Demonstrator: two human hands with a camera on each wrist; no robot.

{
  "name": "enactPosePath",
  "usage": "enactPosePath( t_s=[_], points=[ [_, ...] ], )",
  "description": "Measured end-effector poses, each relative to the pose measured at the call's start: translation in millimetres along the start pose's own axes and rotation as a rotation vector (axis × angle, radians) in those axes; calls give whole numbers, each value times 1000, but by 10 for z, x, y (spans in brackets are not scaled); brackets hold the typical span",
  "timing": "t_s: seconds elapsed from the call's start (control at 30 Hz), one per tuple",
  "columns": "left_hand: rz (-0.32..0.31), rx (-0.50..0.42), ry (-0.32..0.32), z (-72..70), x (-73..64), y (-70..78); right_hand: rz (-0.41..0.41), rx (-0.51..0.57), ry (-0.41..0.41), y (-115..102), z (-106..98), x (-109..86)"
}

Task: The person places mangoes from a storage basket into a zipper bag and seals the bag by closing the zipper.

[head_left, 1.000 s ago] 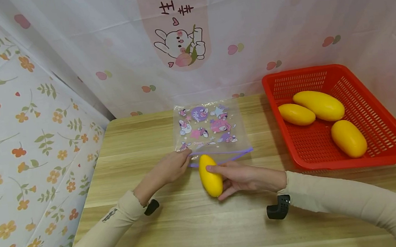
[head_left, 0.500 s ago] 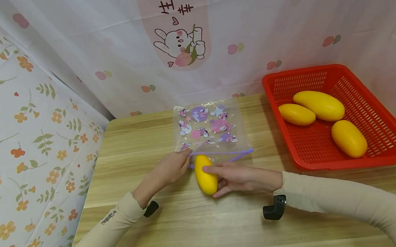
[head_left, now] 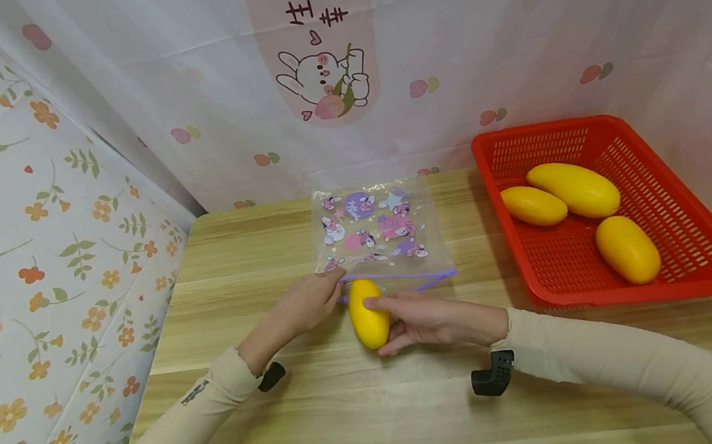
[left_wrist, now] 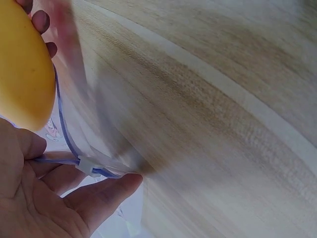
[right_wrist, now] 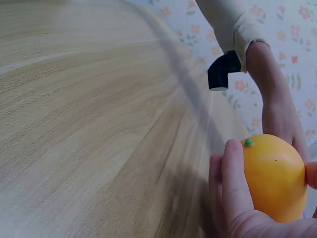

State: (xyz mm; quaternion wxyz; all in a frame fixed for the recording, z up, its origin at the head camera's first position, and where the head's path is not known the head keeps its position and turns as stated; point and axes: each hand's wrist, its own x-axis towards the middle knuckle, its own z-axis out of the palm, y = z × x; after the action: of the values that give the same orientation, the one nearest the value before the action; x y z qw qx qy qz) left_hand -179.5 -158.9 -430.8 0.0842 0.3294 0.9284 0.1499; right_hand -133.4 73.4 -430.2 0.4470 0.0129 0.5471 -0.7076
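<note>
My right hand [head_left: 429,318] grips a yellow mango [head_left: 369,313], thumb on top and the other fingers beneath. A green stem dot shows on the mango [right_wrist: 275,173] in the right wrist view. One end of it lies over the purple-edged mouth of a clear zip bag [head_left: 373,231] printed with cartoon figures. My left hand [head_left: 309,302] pinches the left corner of that mouth. In the left wrist view, a white slider [left_wrist: 88,166] sits on the purple zip between the fingers of my left hand [left_wrist: 49,198]. The bag lies flat on the table.
A red basket [head_left: 634,293] stands at the right of the wooden table [head_left: 326,423]. Three yellow mangoes [head_left: 573,190] lie in it. A printed curtain [head_left: 473,33] hangs behind the table, and a floral cloth [head_left: 40,287] hangs at the left.
My right hand has carried the mango slightly left, closer to my left hand, mostly in the first half second. The left hand keeps its place at the bag's mouth.
</note>
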Motion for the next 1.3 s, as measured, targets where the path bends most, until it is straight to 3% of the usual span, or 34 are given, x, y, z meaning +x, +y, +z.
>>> enactPosePath(
  t_s=[0.27,0.57,0.9,1.3],
  points=[
    [-5,7,-5,-23,-22,32,-14,15,-27,-25,-12,22],
    [-25,9,-8,-20,-23,37,-47,21,92,-29,8,35],
    [-21,12,-21,-31,-5,60,-74,72,127,10,29,88],
    [-14,35,-1,-18,1,61,-96,113,236,52,141,149]
  ],
)
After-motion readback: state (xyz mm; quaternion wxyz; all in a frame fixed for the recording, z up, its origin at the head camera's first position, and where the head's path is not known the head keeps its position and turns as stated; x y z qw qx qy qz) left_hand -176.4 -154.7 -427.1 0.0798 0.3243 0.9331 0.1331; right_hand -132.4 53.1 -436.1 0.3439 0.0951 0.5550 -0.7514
